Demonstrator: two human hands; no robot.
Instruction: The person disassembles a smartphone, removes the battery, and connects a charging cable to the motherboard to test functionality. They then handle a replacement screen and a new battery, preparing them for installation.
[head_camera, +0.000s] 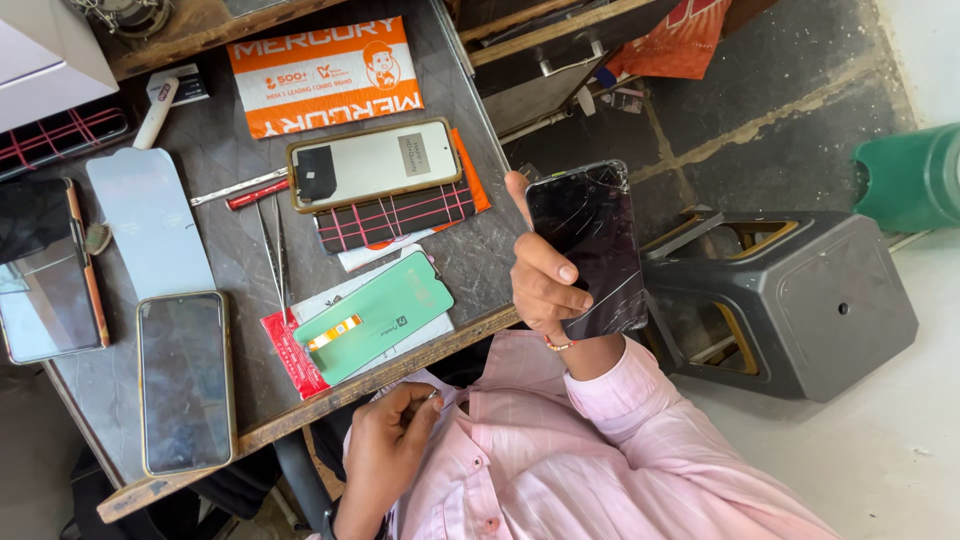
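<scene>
Phones (185, 380), tweezers (272, 250) and packets (325, 75) crowd the table (230, 160); open floor (880, 440) lies beyond the stool (800, 300).

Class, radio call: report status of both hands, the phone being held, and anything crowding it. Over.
Right hand grips cracked black phone, raised beside the table edge. Left hand closed at pink shirt, contents unclear. Nothing touching the phone; grey stool beyond it.
</scene>
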